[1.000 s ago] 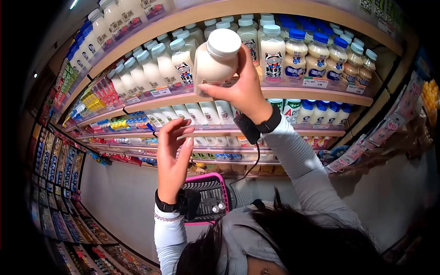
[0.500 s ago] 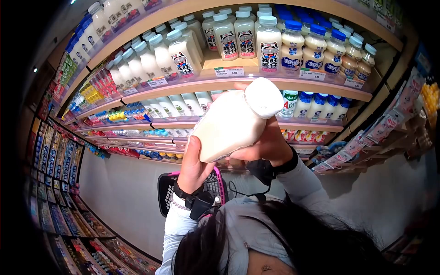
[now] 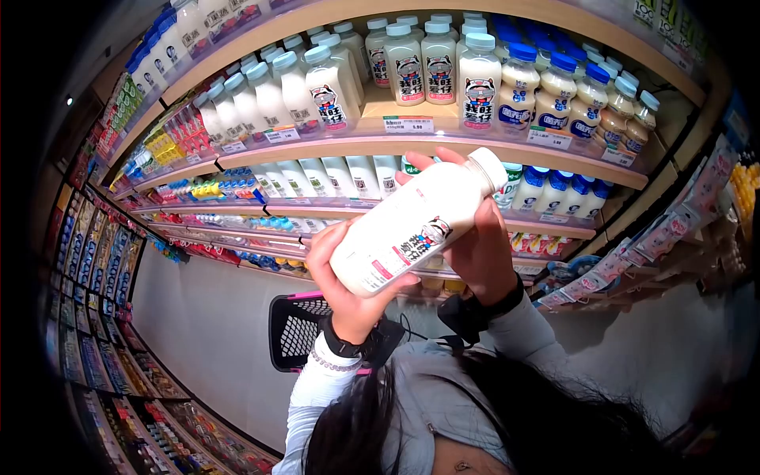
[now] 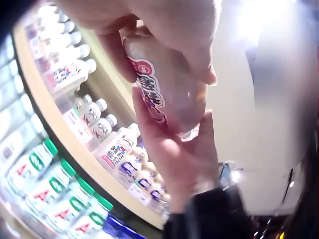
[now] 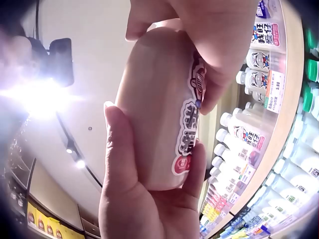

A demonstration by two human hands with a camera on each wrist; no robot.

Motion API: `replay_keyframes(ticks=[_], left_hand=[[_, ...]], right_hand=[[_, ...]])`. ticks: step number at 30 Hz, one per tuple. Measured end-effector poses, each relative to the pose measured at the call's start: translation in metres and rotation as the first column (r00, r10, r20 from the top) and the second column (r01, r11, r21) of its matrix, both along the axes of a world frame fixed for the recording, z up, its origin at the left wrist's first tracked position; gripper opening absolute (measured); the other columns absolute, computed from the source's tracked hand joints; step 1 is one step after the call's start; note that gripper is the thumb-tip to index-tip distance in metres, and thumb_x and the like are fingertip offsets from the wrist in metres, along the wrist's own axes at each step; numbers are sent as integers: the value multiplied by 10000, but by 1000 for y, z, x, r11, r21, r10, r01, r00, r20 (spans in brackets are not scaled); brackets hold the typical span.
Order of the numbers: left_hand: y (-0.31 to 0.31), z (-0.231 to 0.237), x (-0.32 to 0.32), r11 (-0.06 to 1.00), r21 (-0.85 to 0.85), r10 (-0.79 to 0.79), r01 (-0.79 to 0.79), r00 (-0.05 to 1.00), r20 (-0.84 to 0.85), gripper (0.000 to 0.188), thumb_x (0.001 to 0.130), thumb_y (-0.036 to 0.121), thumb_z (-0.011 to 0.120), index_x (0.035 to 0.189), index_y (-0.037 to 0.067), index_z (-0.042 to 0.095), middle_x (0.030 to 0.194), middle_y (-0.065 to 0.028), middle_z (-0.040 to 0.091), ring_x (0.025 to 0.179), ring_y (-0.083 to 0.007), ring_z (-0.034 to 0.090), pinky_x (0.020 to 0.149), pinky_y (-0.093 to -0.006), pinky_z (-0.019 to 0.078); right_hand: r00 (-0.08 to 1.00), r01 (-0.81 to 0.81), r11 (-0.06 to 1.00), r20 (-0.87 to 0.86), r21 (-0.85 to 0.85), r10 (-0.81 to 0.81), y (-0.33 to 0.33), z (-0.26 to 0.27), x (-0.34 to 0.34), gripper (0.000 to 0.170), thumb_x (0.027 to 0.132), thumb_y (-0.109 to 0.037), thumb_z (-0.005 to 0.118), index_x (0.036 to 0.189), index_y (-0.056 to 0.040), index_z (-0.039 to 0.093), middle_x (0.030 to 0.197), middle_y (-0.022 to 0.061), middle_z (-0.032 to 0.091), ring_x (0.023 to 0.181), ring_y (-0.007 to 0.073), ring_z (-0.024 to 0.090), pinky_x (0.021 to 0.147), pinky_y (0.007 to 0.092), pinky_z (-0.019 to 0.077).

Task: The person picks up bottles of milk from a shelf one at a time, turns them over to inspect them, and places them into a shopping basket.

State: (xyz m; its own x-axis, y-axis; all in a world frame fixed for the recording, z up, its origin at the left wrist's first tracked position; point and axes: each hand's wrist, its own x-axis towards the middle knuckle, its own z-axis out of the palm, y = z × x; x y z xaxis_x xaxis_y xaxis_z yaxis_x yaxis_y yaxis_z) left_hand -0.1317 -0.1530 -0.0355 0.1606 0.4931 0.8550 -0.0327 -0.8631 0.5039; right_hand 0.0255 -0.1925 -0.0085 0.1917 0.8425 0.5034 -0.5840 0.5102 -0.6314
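Observation:
A large white bottle point(image 3: 412, 226) lies tilted between both hands, its cap up to the right and its printed label turned toward the head camera. The left hand point(image 3: 348, 273) grips the base end, thumb along the lower side. Round the neck end curls the right hand point(image 3: 483, 245), partly hidden behind the bottle. In the left wrist view the bottle point(image 4: 169, 84) shows its side between the two hands. The right wrist view has the same bottle point(image 5: 157, 109), with the right hand point(image 5: 219, 35) at the top and the left hand point(image 5: 144, 199) below.
Shelves point(image 3: 317, 146) of bottles run across the front, similar labelled bottles point(image 3: 479, 87) and blue-capped ones point(image 3: 558, 91) among them. Below the left hand a black and pink basket point(image 3: 293, 336) stands on the floor. Hanging packets point(image 3: 657, 226) are at the right.
The right hand has brought the bottle down from shelf height, and the left hand has taken hold of its base. The bottle has since turned, bringing its label into view.

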Motion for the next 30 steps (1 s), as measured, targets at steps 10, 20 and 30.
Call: replay_keyframes(ticks=[10, 20, 30], left_hand=[[4, 4, -4, 846, 506, 265, -169, 956, -123, 787, 579, 167, 838, 1174, 100, 328, 1149, -146, 438, 1015, -360, 509, 857, -437, 442], [-5, -9, 3, 802, 580, 238, -145, 967, -87, 595, 665, 132, 761, 1109, 111, 364, 1152, -117, 417, 1068, -383, 468, 887, -445, 437], [-14, -24, -3, 974, -75, -222, 215, 971, -94, 1185, 512, 434, 846, 1348, 49, 99, 1312, -221, 303, 1184, -335, 402, 987, -431, 339]], right_hand=[[924, -262, 957, -319, -125, 211, -7, -12, -5, 525, 915, -396, 385, 1278, -18, 344, 1228, 132, 462, 1152, 236, 457, 978, 386, 351], [980, -110, 985, -181, -134, 85, -12, -13, -9, 702, 797, -427, 554, 1333, -66, 280, 1267, 195, 437, 1171, 329, 449, 986, 441, 370], [995, -4, 1000, -98, -25, 2, -16, -12, -7, 829, 692, -429, 647, 1326, -74, 248, 1221, 201, 441, 1125, 366, 480, 913, 498, 447]])
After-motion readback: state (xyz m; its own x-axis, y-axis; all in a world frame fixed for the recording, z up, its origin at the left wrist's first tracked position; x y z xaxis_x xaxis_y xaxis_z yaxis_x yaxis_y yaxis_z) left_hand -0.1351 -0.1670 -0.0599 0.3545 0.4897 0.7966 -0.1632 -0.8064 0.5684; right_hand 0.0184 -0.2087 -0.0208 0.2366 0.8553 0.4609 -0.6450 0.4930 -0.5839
